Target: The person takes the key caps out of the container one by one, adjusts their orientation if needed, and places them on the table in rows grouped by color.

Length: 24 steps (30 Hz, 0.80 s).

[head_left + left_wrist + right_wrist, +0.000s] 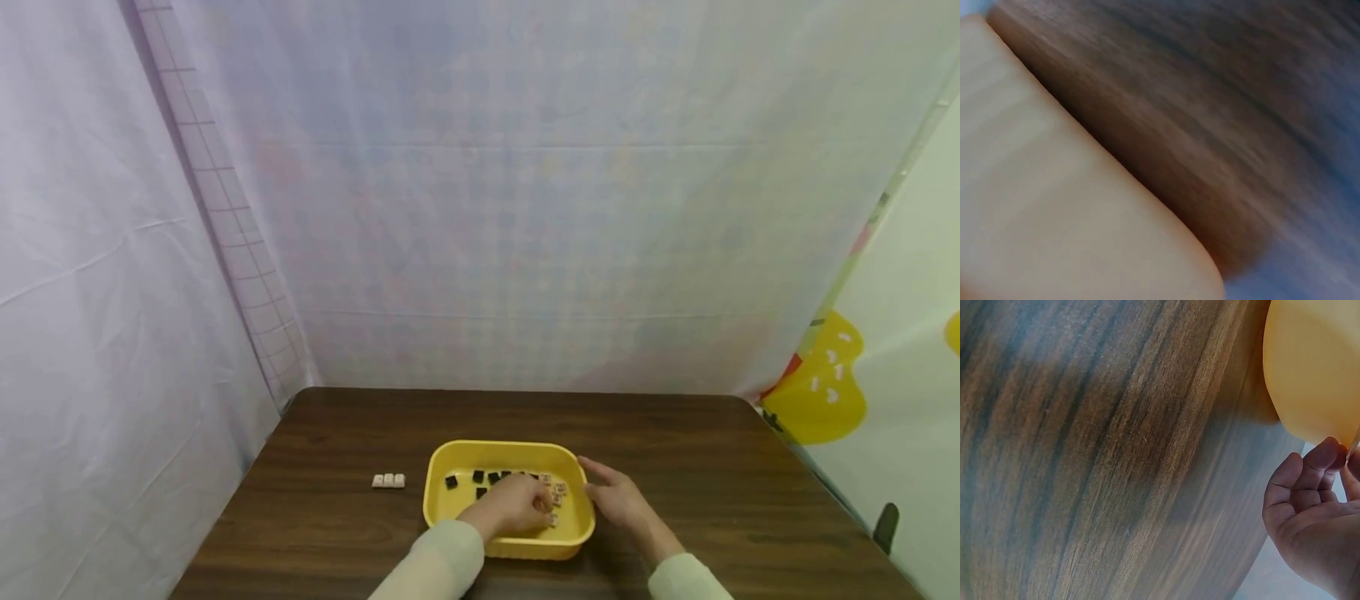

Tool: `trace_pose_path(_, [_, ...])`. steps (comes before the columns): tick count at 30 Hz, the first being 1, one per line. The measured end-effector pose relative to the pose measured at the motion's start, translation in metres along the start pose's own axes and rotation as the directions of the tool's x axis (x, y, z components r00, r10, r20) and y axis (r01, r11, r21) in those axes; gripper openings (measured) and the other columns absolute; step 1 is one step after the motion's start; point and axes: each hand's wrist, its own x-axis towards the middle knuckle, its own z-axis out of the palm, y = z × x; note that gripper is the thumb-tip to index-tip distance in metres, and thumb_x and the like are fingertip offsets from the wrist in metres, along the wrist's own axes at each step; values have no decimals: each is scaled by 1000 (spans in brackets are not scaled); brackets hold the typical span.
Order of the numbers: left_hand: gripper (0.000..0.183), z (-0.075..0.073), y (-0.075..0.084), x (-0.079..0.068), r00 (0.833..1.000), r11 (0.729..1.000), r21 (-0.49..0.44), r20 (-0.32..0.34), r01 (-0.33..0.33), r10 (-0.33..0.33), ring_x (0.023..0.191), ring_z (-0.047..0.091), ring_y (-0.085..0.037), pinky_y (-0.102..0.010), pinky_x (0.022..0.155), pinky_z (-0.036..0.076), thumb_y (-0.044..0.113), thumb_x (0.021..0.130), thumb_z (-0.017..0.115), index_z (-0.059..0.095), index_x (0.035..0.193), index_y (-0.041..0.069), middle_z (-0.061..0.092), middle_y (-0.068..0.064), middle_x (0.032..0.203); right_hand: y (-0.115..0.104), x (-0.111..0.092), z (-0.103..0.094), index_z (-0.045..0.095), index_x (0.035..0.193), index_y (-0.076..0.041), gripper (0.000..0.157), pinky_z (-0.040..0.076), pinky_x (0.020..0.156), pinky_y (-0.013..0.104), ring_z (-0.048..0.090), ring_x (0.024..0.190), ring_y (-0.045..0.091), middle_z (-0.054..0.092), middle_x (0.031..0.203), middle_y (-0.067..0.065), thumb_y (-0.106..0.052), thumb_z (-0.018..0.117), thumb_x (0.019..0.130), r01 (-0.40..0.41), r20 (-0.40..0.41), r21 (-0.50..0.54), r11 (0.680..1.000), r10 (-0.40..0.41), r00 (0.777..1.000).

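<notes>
A yellow plastic tray (pixel 457 448) stands on the table, with small black keycaps (pixel 451 482) and several pale, marked keycaps (pixel 559 489) in it. My left hand (pixel 517 502) reaches over the near wall into the tray. Its fingers are bent down beside the pale keycaps at the right side; I cannot tell whether one is between them. At the tray's right end, my right hand (pixel 621 502) pinches the rim. In the right wrist view the thumb and fingers of that hand (pixel 1310 512) meet at the edge of the yellow wall.
Three white keycaps (pixel 388 481) sit in a row on the brown wooden table (pixel 337 433), left of the tray. A pale curtain (pixel 480 208) hangs behind the table, with white sheets at both sides. A dark rounded object (pixel 886 528) shows by the right edge.
</notes>
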Motion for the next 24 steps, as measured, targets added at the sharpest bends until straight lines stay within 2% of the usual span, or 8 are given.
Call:
trace_pose_path(3, [15,-3,-4,-4,999,999,-35,7,34,-34,73,56,-3,-23,71,49,16,87,74,77,101,15,66,11,84,0,1,0,50,144,-4,49,38,103,57,47,125,41,39,147,32,-8,55,96,-3,3,-8,1000,3,1000])
trace_pose_path(8, [23,-6,-4,-8,996,993,-89,27,83,-80,65,50,-8,-25,64,44,10,82,74,76,104,12,60,8,75,-1,0,0,49,145,-4,49,34,106,59,43,130,43,38,148,31,-9,55,97,-9,8,-1,1000,9,1000])
trace_pose_path(14, [28,-1,-1,-3,999,997,-69,24,27,-25,65,50,-4,-21,63,44,13,80,78,76,108,10,58,10,73,0,-1,1,51,142,-2,48,45,95,49,53,116,37,46,142,32,-7,56,95,18,-10,2,1000,-18,1000])
trace_pose_path(17, [26,3,1,-1,1000,999,-39,20,1,0,66,51,-4,-20,64,44,16,81,79,76,106,11,59,11,74,0,-2,1,51,143,-1,48,43,99,53,51,121,40,45,142,32,-5,56,95,32,-11,6,999,-31,999])
trace_pose_path(20, [23,5,2,1,1000,1000,-10,20,-14,14,69,54,-2,-20,66,46,19,83,77,77,105,12,63,11,77,0,-1,1,50,143,-1,49,35,106,57,42,130,42,43,145,30,-5,55,95,39,-12,2,999,-39,999])
trace_pose_path(24, [18,6,2,3,999,999,13,20,-33,33,75,57,0,-19,71,48,21,86,76,78,102,14,68,11,83,0,-1,1,50,143,0,49,35,106,58,42,130,43,42,146,31,-5,55,95,38,-9,0,999,-38,999])
